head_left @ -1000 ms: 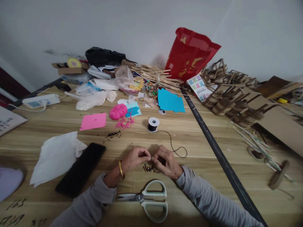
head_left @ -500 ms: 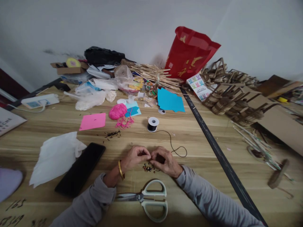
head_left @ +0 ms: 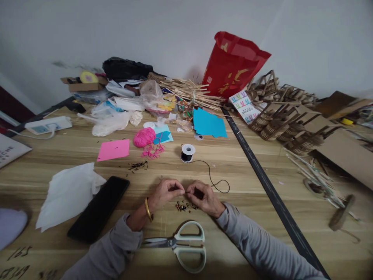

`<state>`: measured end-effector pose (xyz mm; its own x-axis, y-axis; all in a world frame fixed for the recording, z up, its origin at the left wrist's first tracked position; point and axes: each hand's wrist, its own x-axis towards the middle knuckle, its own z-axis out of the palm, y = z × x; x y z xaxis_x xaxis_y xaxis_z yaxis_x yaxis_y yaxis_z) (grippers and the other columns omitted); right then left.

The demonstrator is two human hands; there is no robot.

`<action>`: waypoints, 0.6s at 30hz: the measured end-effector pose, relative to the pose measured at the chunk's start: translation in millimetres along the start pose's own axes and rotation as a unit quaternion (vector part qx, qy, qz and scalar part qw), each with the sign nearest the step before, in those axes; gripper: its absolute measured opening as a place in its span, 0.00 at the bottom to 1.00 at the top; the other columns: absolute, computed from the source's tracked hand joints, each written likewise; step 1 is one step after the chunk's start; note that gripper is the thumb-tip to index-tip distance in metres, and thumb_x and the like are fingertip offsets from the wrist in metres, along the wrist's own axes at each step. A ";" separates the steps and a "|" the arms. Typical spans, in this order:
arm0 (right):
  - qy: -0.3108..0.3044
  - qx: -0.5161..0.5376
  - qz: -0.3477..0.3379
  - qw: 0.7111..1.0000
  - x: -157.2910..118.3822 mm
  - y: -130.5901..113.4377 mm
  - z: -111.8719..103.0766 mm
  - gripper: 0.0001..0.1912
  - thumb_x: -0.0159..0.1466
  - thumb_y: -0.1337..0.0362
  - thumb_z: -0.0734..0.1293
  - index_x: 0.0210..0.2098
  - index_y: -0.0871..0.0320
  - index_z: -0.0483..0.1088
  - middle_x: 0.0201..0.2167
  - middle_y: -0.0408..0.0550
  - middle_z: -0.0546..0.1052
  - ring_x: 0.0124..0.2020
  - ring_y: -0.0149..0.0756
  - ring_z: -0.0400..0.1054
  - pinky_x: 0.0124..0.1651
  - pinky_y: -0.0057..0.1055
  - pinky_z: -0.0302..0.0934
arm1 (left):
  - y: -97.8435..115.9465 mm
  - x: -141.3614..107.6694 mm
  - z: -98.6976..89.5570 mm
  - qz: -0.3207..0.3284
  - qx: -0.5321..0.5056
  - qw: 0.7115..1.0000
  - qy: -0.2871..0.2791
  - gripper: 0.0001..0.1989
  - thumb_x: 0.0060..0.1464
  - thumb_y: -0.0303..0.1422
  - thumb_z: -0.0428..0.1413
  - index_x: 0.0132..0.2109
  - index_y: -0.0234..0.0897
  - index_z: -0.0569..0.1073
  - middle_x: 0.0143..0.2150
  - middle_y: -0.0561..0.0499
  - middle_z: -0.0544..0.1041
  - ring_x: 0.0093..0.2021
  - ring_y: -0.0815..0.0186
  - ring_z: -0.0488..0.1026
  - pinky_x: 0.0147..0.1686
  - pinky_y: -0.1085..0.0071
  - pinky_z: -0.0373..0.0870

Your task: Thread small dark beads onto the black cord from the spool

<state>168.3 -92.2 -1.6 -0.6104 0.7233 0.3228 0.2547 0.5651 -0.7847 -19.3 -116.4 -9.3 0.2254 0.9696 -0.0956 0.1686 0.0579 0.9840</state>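
My left hand [head_left: 168, 192], with a gold bangle at the wrist, is closed in a pinch of thumb and forefinger. What it pinches is too small to make out. Close beside it, fingertips almost meeting, my right hand [head_left: 204, 196] pinches a thin black cord [head_left: 210, 171]. That cord loops over the table from a white spool [head_left: 188, 152] behind the hands. Just below the fingertips lies a small heap of brown and dark beads [head_left: 182, 207]. Scissors with pale handles [head_left: 190, 237] rest between my forearms, blades pointing left.
A black phone [head_left: 99, 208] and white tissue [head_left: 68, 192] lie to the left. Behind are short dark sticks [head_left: 138, 166], a pink paper [head_left: 113, 150], pink yarn [head_left: 144, 137] and blue sheets [head_left: 209, 123]. Small woven baskets [head_left: 272, 126] and a red bag [head_left: 234, 68] stand at the back right.
The fingertips of my two hands have drawn slightly apart, leaving a small gap with a dark bit of cord between them. Things on the table have stayed in place.
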 end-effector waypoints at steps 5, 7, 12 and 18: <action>0.004 -0.006 -0.008 1.000 1.0 2.0 1.1 0.07 0.60 0.63 0.65 0.30 0.61 0.69 0.25 0.46 0.72 0.28 0.32 0.65 0.34 0.29 0.59 | 0.9 -0.2 0.4 -0.004 -0.003 1.000 0.004 0.07 0.44 0.32 0.58 0.28 0.30 0.73 0.24 0.52 0.72 0.26 0.71 0.65 0.27 0.75 0.61; 0.005 -0.008 -0.014 1.000 1.3 3.6 1.6 0.07 0.61 0.63 0.64 0.29 0.60 0.69 0.25 0.47 0.72 0.28 0.32 0.65 0.34 0.29 0.59 | 1.3 -0.3 0.6 -0.003 -0.001 1.000 0.005 0.07 0.44 0.31 0.58 0.28 0.30 0.73 0.24 0.52 0.72 0.26 0.71 0.65 0.27 0.76 0.61; 0.000 -0.009 -0.017 1.000 1.4 5.8 1.1 0.08 0.62 0.63 0.63 0.30 0.60 0.68 0.25 0.47 0.71 0.28 0.32 0.64 0.34 0.29 0.59 | 1.7 -1.4 0.2 0.006 0.008 1.000 -0.003 0.07 0.45 0.31 0.58 0.29 0.30 0.73 0.25 0.52 0.72 0.26 0.71 0.65 0.27 0.76 0.62; 0.006 0.011 -0.018 1.000 2.1 5.0 -0.5 0.09 0.63 0.62 0.62 0.30 0.60 0.68 0.26 0.47 0.71 0.30 0.33 0.64 0.35 0.29 0.59 | 1.6 -3.1 0.7 -0.001 0.005 1.000 -0.008 0.07 0.46 0.32 0.58 0.30 0.30 0.73 0.26 0.52 0.72 0.27 0.71 0.67 0.28 0.75 0.63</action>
<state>168.7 -87.6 -4.5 -0.6102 0.7073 0.3569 0.2159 0.5819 -0.7841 -19.1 -119.5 -7.5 0.2410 0.9654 -0.0993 0.1787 0.0564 0.9823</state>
